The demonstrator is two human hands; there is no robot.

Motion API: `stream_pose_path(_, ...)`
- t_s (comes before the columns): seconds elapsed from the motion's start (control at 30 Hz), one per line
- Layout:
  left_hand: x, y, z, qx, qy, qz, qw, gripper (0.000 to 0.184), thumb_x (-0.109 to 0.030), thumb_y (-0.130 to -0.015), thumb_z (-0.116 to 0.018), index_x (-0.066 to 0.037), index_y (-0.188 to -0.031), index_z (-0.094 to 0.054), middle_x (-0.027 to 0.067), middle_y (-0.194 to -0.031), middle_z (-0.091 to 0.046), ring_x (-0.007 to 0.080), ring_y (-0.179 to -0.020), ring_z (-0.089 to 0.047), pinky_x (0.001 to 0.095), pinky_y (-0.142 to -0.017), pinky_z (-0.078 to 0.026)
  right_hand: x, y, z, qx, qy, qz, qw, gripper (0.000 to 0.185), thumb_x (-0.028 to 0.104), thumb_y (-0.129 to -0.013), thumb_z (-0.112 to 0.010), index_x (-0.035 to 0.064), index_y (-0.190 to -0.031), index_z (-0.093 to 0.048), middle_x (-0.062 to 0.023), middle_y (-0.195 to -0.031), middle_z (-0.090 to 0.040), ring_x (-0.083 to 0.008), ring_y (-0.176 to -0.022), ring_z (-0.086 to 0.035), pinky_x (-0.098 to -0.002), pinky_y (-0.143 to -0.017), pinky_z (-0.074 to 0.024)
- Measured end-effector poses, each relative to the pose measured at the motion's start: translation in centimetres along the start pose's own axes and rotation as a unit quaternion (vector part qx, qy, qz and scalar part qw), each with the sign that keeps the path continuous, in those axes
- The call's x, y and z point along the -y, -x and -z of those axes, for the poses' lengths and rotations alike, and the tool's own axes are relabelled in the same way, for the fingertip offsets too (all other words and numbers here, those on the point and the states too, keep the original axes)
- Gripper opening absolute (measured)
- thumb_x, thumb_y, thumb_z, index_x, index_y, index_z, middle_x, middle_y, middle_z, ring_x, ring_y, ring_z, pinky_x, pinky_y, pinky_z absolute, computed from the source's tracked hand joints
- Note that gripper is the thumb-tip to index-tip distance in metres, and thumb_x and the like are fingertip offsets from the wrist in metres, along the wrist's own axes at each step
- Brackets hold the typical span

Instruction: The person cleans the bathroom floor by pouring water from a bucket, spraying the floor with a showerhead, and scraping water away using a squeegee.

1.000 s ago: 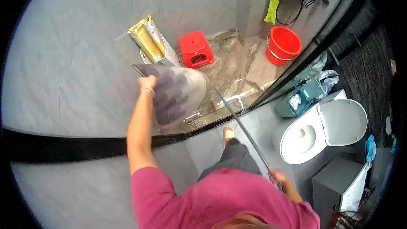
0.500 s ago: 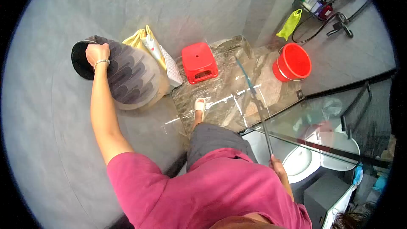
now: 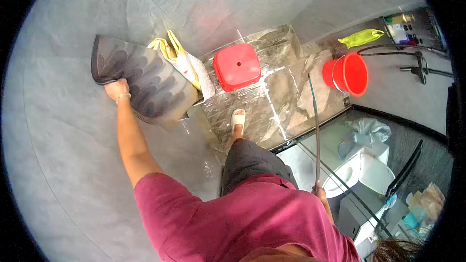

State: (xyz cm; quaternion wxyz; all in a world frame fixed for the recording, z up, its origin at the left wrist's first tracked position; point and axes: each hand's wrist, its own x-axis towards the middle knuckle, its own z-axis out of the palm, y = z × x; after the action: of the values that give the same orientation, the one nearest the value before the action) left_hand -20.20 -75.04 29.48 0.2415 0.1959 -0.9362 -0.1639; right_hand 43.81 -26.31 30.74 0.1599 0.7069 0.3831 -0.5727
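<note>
My left hand (image 3: 117,90) is closed on the edge of a grey scale-patterned mat (image 3: 145,77), which hangs beside the wall at the left. The mat's far end reaches a white basket (image 3: 203,80) with yellow-and-white cloth or packaging (image 3: 180,60) in it. At the lower right, my right hand (image 3: 320,193) grips a long thin pole (image 3: 317,140). The pole's bluish far end points up over the wet floor, between a red stool (image 3: 238,67) and a red bucket (image 3: 354,74).
A glass door (image 3: 335,170) with a black frame stands at the right, with a toilet (image 3: 376,172) seen through it. A yellow-green cloth (image 3: 361,38) and a shower fitting (image 3: 420,69) are on the wall. My slippered foot (image 3: 238,120) is on the tiles.
My left hand has lowered a little with the mat, which has spread flatter. The view has turned and moved further over the shower floor. The pole now stands more upright in view.
</note>
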Motion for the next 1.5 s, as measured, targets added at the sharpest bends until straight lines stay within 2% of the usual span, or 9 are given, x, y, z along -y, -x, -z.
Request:
stream_pose_path(0.1, 0.8, -2.7, -5.1, 0.108, -0.327, -0.114, 0.932, 0.024, -0.017, -0.058, -0.06, 0.0, -0.075, -0.059, 0.0166, -0.082, -0.057, 0.0296, -0.077, -0.056, 0.0342, -0.068, -0.045, 0.2, -1.2, -0.5, 0.011, 0.001, -0.034, 0.999, 0.041, 0.048, -0.078, -0.045, 0.0108, -0.062, -0.041, 0.0035, -0.041, -0.027, -0.0077, -0.031, -0.023, -0.0227, -0.03, -0.018)
stream_pose_path(0.37, 0.0, -3.1, -11.2, 0.258, -0.366, 0.099, 0.888, 0.034, -0.018, -0.075, -0.053, -0.008, -0.107, -0.045, 0.0105, -0.103, -0.049, 0.024, -0.094, -0.051, 0.036, -0.07, -0.046, 1.9, -0.6, -1.2, 0.07, 0.003, -0.086, 0.994, 0.04, 0.048, -0.078, -0.045, 0.0129, -0.06, -0.039, 0.0056, -0.042, -0.026, -0.0078, -0.032, -0.023, -0.0233, -0.03, -0.018)
stream_pose_path(0.47, 2.1, -0.7, -9.2, -0.003, 0.07, 0.222, 0.972, 0.045, -0.018, -0.072, -0.056, -0.002, -0.105, -0.031, 0.0242, -0.109, -0.035, 0.037, -0.099, -0.04, 0.0409, -0.08, -0.037, 4.6, 3.0, -4.8, -0.008, 0.091, -0.075, 0.993, 0.039, 0.048, -0.078, -0.045, 0.0116, -0.063, -0.043, 0.0041, -0.044, -0.029, -0.0079, -0.034, -0.024, -0.0229, -0.032, -0.0194)
stream_pose_path(0.57, -3.8, 6.1, -3.5, -0.14, 0.134, 0.023, 0.981, 0.058, -0.027, -0.075, -0.054, 0.006, -0.113, -0.025, 0.0309, -0.114, -0.021, 0.0381, -0.107, -0.023, 0.0454, -0.086, -0.028, 4.1, 3.9, -5.6, 0.014, 0.095, -0.042, 0.994, 0.04, 0.047, -0.078, -0.045, 0.0102, -0.064, -0.043, 0.0034, -0.045, -0.03, -0.0084, -0.034, -0.025, -0.0231, -0.033, -0.0206)
stream_pose_path(0.87, -3.2, 3.9, -5.2, 0.331, 0.252, 0.329, 0.848, 0.074, -0.057, -0.077, -0.033, -0.006, -0.128, -0.017, 0.0127, -0.13, -0.022, 0.0294, -0.116, -0.026, 0.0413, -0.089, -0.031, 4.3, 2.8, -2.1, 0.026, 0.084, 0.001, 0.996, 0.034, 0.036, -0.081, -0.045, 0.004, -0.07, -0.048, 0.0006, -0.047, -0.036, -0.0112, -0.037, -0.034, -0.0245, -0.036, -0.0303)
stream_pose_path(1.1, -6.6, 12.7, -6.5, 0.044, 0.183, -0.121, 0.975, 0.041, -0.019, -0.068, -0.053, 0.0, -0.1, -0.038, 0.0177, -0.098, -0.038, 0.033, -0.086, -0.043, 0.0444, -0.074, -0.039, 10.9, 3.7, -5.9, 0.183, -0.276, 0.026, 0.943, 0.01, 0.009, -0.077, -0.047, -0.001, -0.075, -0.049, -0.001, -0.053, -0.042, -0.0109, -0.045, -0.041, -0.0246, -0.042, -0.0351)
stream_pose_path(1.3, -24.6, 33.6, -2.4, 0.601, 0.355, -0.425, 0.576, 0.081, -0.002, -0.059, -0.066, -0.011, -0.126, -0.021, 0.0207, -0.13, -0.009, 0.0367, -0.119, -0.019, 0.039, -0.095, -0.024, 19.7, 3.2, -8.8, 0.166, -0.126, 0.044, 0.977, 0.008, 0.012, -0.07, -0.047, 0.005, -0.066, -0.045, -0.0029, -0.053, -0.042, -0.0117, -0.044, -0.042, -0.0249, -0.04, -0.0373)
stream_pose_path(1.37, -35.7, 42.8, 1.4, 0.604, 0.355, -0.575, 0.424, 0.082, 0.001, -0.059, -0.064, -0.014, -0.127, -0.021, 0.0213, -0.131, -0.006, 0.0368, -0.118, -0.022, 0.0375, -0.094, -0.027, 24.0, 1.5, -5.8, 0.247, -0.171, 0.058, 0.952, 0.011, 0.016, -0.07, -0.046, 0.0065, -0.065, -0.047, -0.0033, -0.054, -0.044, -0.012, -0.042, -0.043, -0.0254, -0.039, -0.0376)
stream_pose_path(1.5, -40.0, 47.1, 0.0, 0.539, 0.388, -0.648, 0.373, 0.053, 0.002, -0.067, -0.053, -0.008, -0.116, -0.037, 0.0184, -0.122, -0.032, 0.033, -0.107, -0.039, 0.0341, -0.085, -0.036, 27.9, 2.4, -6.4, 0.231, -0.085, 0.095, 0.965, 0.02, 0.023, -0.076, -0.044, 0.0056, -0.077, -0.054, -0.0051, -0.064, -0.054, -0.0134, -0.05, -0.052, -0.0254, -0.041, -0.0411)
